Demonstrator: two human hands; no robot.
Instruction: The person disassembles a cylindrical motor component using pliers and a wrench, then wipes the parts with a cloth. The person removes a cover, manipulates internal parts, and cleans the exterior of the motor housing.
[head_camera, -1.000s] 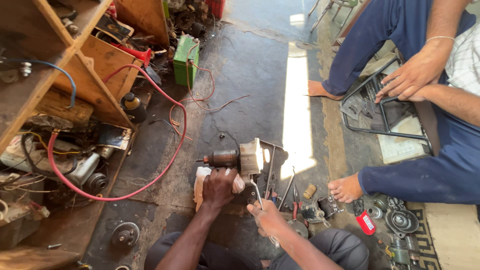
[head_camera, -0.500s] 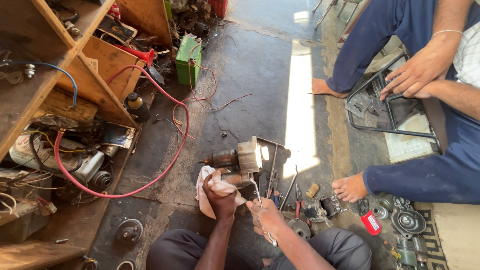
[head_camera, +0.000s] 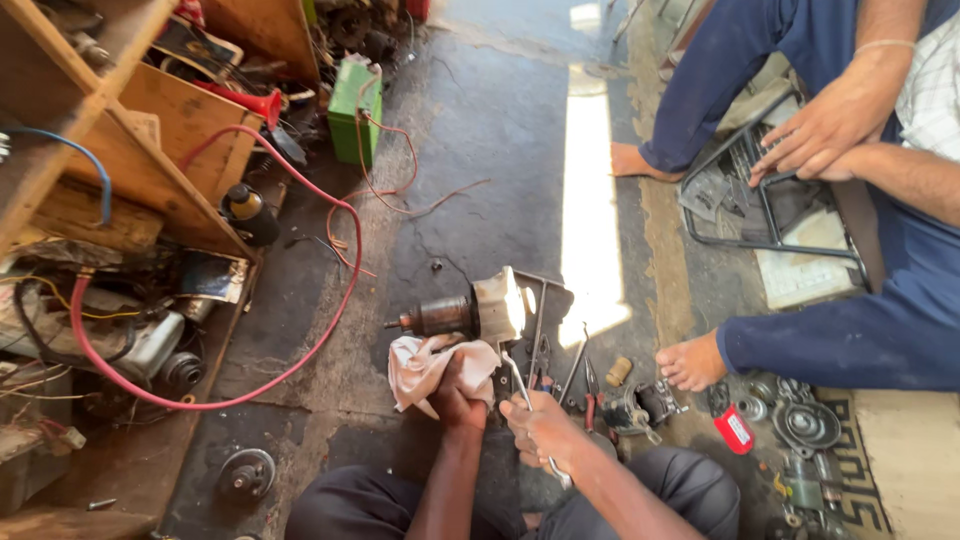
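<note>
Head camera, steep downward, near hands

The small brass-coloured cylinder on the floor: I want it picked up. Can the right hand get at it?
Probably not at once: the right hand is closed on a slim metal tool. The small brass-coloured cylinder lies uncovered on the floor nearby, beside the red-handled pliers.

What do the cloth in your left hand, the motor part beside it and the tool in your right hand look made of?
Cloth: soft woven fabric, pale pinkish, crumpled folds. Motor part: metal, likely; dull brown drum, pale greyish housing. Tool: bare steel by its thin shiny shaft. Left hand grips the cloth; right hand the tool.
</note>
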